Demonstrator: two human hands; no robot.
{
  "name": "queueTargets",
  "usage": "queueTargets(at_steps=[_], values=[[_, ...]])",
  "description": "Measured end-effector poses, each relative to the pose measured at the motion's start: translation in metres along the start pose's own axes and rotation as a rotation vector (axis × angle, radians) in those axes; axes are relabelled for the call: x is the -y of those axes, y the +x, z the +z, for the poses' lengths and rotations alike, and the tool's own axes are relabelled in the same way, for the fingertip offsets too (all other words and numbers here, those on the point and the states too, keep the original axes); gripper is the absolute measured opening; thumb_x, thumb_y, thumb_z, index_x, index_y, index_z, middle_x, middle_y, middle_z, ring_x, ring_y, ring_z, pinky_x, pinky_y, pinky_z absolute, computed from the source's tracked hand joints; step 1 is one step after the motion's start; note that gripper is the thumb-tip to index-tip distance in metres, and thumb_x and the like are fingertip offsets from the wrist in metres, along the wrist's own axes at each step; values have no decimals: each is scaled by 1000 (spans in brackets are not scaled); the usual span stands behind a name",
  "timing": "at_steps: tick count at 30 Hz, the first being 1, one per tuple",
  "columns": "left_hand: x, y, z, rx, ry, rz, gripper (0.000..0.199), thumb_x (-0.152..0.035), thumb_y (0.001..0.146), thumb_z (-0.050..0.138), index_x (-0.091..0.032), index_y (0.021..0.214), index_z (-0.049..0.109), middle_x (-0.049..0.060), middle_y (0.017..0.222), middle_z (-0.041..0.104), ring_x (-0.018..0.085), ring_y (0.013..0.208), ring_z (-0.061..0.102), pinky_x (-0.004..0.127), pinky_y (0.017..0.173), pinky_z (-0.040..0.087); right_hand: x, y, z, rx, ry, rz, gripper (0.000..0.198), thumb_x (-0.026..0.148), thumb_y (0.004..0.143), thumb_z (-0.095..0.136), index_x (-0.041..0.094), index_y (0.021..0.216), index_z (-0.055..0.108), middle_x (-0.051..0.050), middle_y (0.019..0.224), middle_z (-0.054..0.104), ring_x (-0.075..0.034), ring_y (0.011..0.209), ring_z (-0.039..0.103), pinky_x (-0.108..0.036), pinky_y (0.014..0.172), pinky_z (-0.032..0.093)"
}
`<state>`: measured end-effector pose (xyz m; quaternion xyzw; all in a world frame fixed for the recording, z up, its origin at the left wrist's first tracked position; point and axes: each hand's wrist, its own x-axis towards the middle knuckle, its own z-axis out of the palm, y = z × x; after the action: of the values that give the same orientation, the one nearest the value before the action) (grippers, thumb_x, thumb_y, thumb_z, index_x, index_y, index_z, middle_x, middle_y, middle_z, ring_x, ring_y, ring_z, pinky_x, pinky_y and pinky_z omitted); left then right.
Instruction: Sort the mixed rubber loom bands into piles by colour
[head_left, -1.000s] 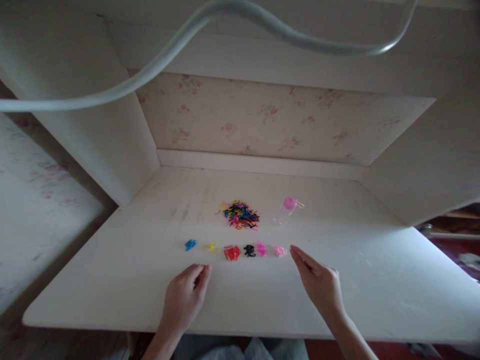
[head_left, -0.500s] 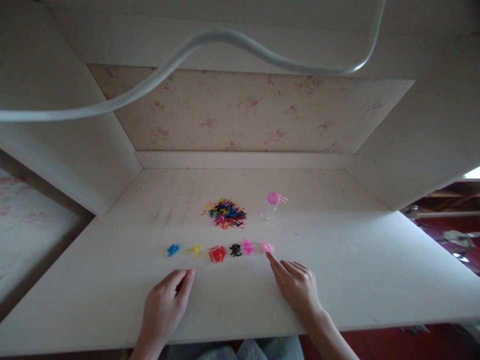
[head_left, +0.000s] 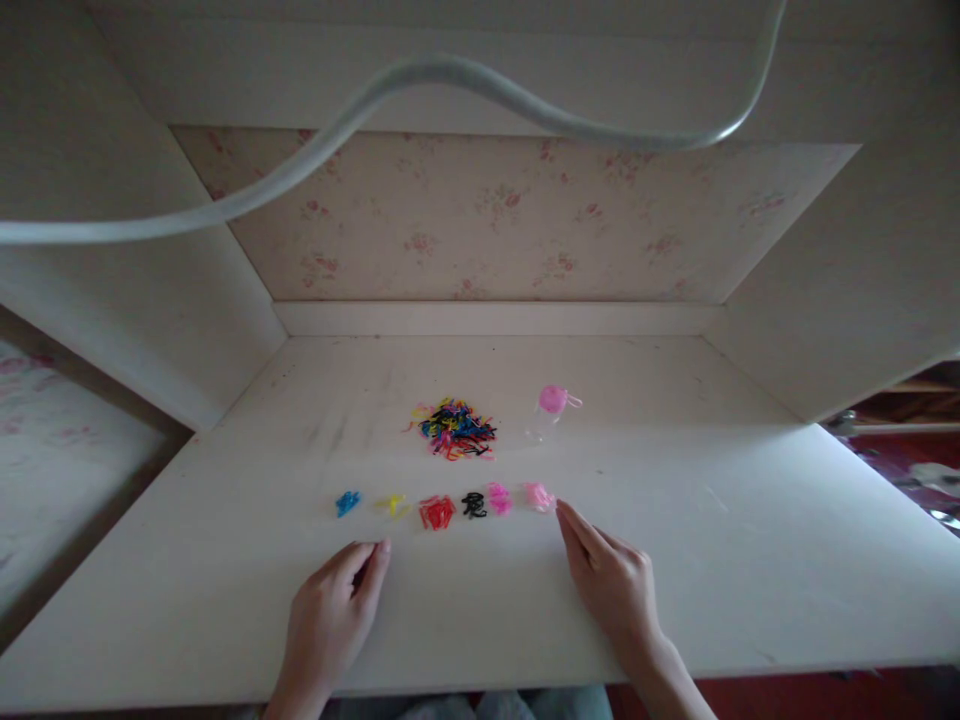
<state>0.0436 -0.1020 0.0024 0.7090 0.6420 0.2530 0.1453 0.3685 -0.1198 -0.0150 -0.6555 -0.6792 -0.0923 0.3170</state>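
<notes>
Small elastic bands lie in a row of little piles on the white tabletop: blue (head_left: pixel 348 502), yellow (head_left: pixel 393 505), red (head_left: pixel 437 513), black (head_left: pixel 474 505), bright pink (head_left: pixel 499 498) and light pink (head_left: pixel 539 496). My right hand (head_left: pixel 611 572) is at the right edge of the light pink pile, fingers pressed together and fingertips by the bands. Whether a band is between them is hidden. Below the blue and yellow piles rests my left hand (head_left: pixel 336 608), closed with thumb against forefinger; its inside cannot be seen. Behind the row is a larger mixed heap of bands (head_left: pixel 456 430).
A clear container with a pink lid (head_left: pixel 553 400) and loop stands right of the heap. White panels and a flowered back wall (head_left: pixel 480 220) enclose the desk. A pale cable (head_left: pixel 442 68) crosses the top of the view. The desk's front edge lies near my forearms.
My right hand has shifted right, from the light pink pile's front to its right edge, and its fingers have drawn together. My left hand stays put. The view has shifted slightly.
</notes>
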Motion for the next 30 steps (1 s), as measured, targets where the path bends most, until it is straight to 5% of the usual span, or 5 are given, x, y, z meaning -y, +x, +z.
queueTargets(at_steps=[5,9,22,30], values=[[-1,0,1,-2,-4,-11,35,-44,90,45,-21,69,61,-1,63,64,9,57,58,16,56,39,-4,1,-6,19,160,407,36,46,88,50,19,93,74,0,64,69,-8,50,61,-15,52,40],[-2,0,1,-21,-15,12,35,-41,90,45,-20,67,59,-1,61,62,9,55,57,16,56,38,-3,9,-10,95,232,578,46,54,84,49,17,93,74,2,53,61,-9,47,55,-15,50,39],[-25,-11,-5,20,-85,41,33,-35,92,43,-19,68,58,0,62,59,9,57,54,17,58,40,-4,14,-13,183,329,635,52,62,78,47,19,89,74,2,51,55,-11,46,51,-18,48,39],[-83,44,-12,157,-89,239,23,-29,91,43,-22,88,65,2,82,65,11,71,59,21,69,45,-6,21,-12,183,357,636,50,60,80,46,19,88,73,3,50,54,-11,46,52,-17,48,39]])
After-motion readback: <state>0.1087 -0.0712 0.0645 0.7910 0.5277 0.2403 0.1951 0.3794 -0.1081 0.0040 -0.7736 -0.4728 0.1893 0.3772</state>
